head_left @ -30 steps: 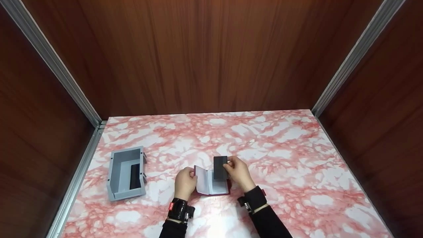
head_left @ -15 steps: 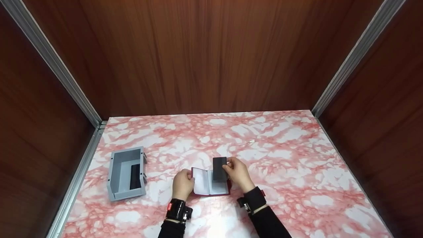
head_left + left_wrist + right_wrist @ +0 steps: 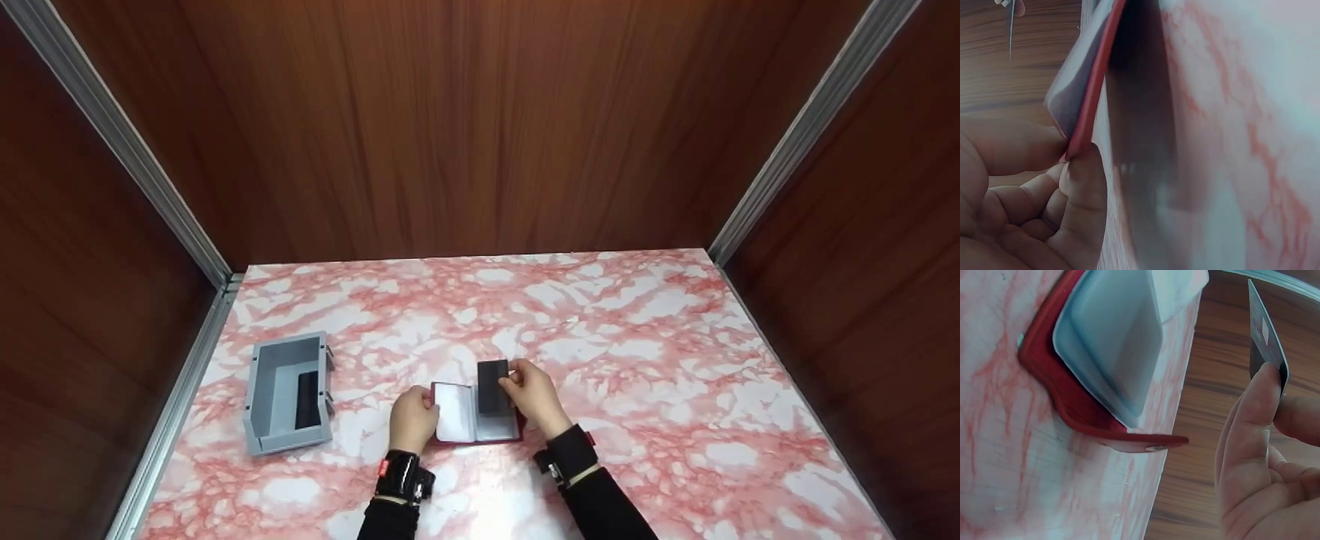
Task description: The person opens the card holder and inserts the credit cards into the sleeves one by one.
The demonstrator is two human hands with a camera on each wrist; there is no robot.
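Observation:
A red card holder [image 3: 455, 412] lies spread on the table, with clear plastic sleeves [image 3: 1117, 337] inside its red cover [image 3: 1067, 394]. My left hand [image 3: 412, 417] pinches the left edge of the cover between thumb and fingers, seen close in the left wrist view [image 3: 1044, 197]. Above the right-hand sleeves, my right hand [image 3: 535, 394] pinches a dark card [image 3: 493, 386] by its right edge. In the right wrist view the card [image 3: 1266, 337] is held apart from the sleeves, between thumb and fingers. A strap of the cover sticks out to the right side there.
To the left stands a grey plastic bin [image 3: 262, 390] with a dark flat object [image 3: 307, 400] inside. Brown wood-grain walls [image 3: 480, 135] with metal corner rails enclose the red-and-white marbled table [image 3: 645, 337].
The left hand has moved slightly left, spreading the cover flatter. My right hand has brought the dark card a little left and nearer to me.

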